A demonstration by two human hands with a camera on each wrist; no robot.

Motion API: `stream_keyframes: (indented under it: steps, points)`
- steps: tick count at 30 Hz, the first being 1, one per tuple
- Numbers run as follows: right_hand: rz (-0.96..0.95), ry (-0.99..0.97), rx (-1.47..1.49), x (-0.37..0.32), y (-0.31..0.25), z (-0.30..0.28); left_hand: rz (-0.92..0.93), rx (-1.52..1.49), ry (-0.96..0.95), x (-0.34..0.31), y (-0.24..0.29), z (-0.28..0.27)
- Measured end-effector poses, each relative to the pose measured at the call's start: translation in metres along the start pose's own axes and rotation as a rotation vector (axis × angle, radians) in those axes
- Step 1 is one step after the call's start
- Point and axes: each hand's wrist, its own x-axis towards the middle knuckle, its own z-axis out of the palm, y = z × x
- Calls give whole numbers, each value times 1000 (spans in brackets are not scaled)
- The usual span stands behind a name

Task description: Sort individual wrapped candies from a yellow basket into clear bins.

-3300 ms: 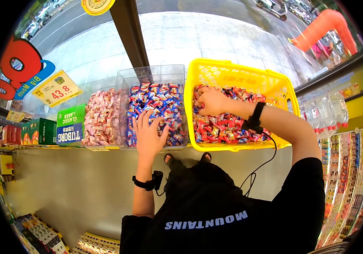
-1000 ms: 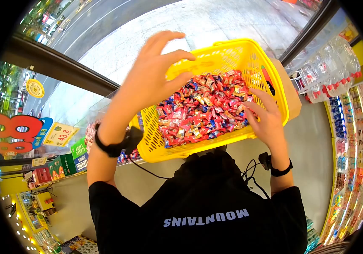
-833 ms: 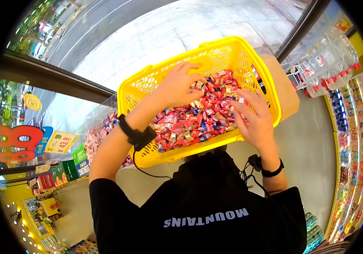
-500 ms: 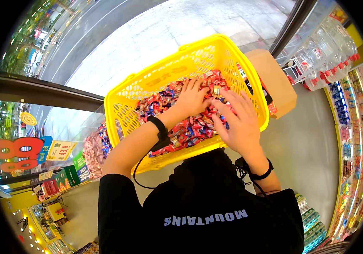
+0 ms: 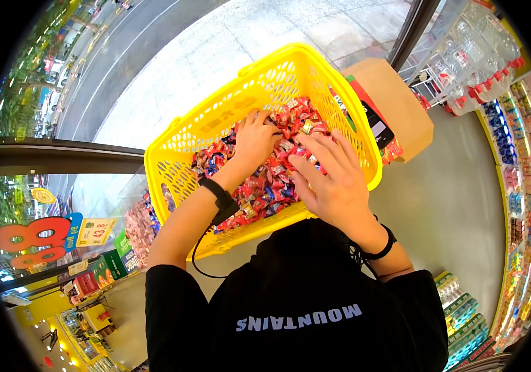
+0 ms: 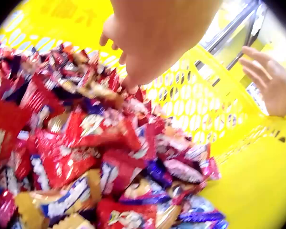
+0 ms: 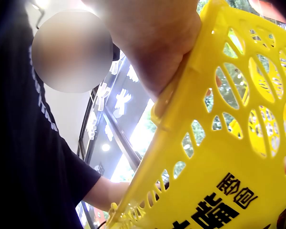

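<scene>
A yellow perforated basket (image 5: 165, 139) is partly filled with wrapped candies (image 5: 265, 189), mostly red with some blue and gold. My left hand (image 5: 256, 141) reaches inside it, its fingers bent loosely down at the far side of the pile and the tips partly hidden among the wrappers. In the left wrist view that hand (image 6: 157, 38) hangs over the heap. Over the pile's right side, just inside the near rim, my right hand (image 5: 333, 186) has its fingers spread. In the right wrist view the basket wall (image 7: 190, 176) hides its fingers.
A cardboard box (image 5: 392, 102) stands right of the basket. Pink candies (image 5: 138, 229) and a Tuborg box (image 5: 126, 251) line the left, near a price sign (image 5: 96, 232). Water bottles (image 5: 476, 62) and stocked shelves (image 5: 526, 186) are on the right. Window glass lies ahead.
My left hand left the blue candies, rose over the basket and came down into its pile. My right hand came out of the pile to its right side. The view turned.
</scene>
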Motion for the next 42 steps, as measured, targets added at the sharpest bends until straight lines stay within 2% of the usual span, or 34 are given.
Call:
stream_keyframes:
  steps: [2, 5, 10, 12, 18, 22, 26, 29, 30, 36, 38, 42]
  points:
    - [6, 9, -7, 1, 0, 0, 12, -107, 50, 2, 5, -19]
    - [24, 26, -13, -1, -1, 1, 63, -350, 28, 2, 21, -80]
    - [82, 59, 26, 1, -4, 0, 196, -382, 103, -35, 54, -160]
    - [23, 18, 61, 0, -1, -3, 201, -354, 112, -56, 64, -176]
    - [-178, 69, 222, 5, -9, -4, 196, -339, 186, -96, 70, -184]
    - [-275, -18, 224, 5, -23, 1, 160, -322, 213, -116, 65, -184]
    - [-339, -50, 243, 8, -32, 5, 93, -314, 149, -140, 59, -191]
    - [-411, -56, 228, 9, -48, 11, 34, -369, 168, -158, 60, -193]
    - [-428, -54, 219, 8, -54, 14, 66, -330, 185, -165, 55, -190]
    - [-508, -51, 198, 11, -86, 41, -64, -275, 362, -207, 42, -179]
    - [-463, -97, 214, 14, -97, 52, -110, -208, 404, -224, 33, -181]
    - [-371, -200, 165, 11, -103, 69, -396, 65, 568, -286, -14, -178]
